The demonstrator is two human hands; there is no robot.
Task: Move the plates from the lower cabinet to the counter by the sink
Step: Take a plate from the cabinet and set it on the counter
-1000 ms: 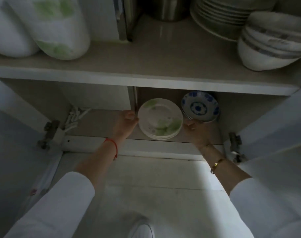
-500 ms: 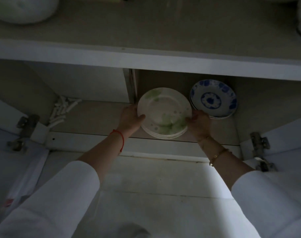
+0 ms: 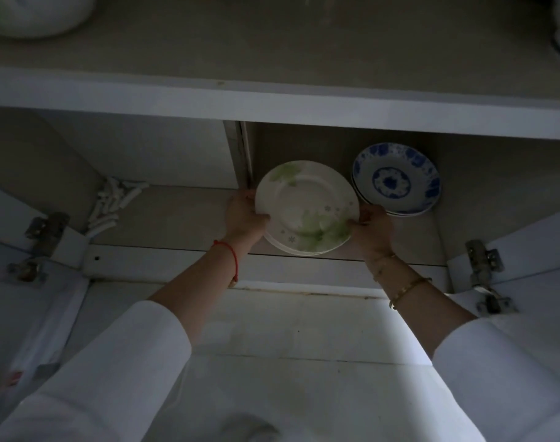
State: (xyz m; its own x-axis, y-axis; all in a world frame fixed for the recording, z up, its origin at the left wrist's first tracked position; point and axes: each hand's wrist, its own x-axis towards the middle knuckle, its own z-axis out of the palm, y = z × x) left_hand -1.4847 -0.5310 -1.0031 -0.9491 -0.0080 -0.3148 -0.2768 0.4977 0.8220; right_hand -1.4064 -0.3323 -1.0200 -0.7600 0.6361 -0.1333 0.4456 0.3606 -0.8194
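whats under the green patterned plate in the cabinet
Rims of more white plates peek out below the green patterned plate, a stack gripped by the left hand and right hand. Their count and the shelf beneath are covered.

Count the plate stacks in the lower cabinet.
2. The green-leaf stack, nearer the front, is held between the left hand and right hand; the blue-patterned stack lies right of it, further back. Plates inside each stack are partly hidden.
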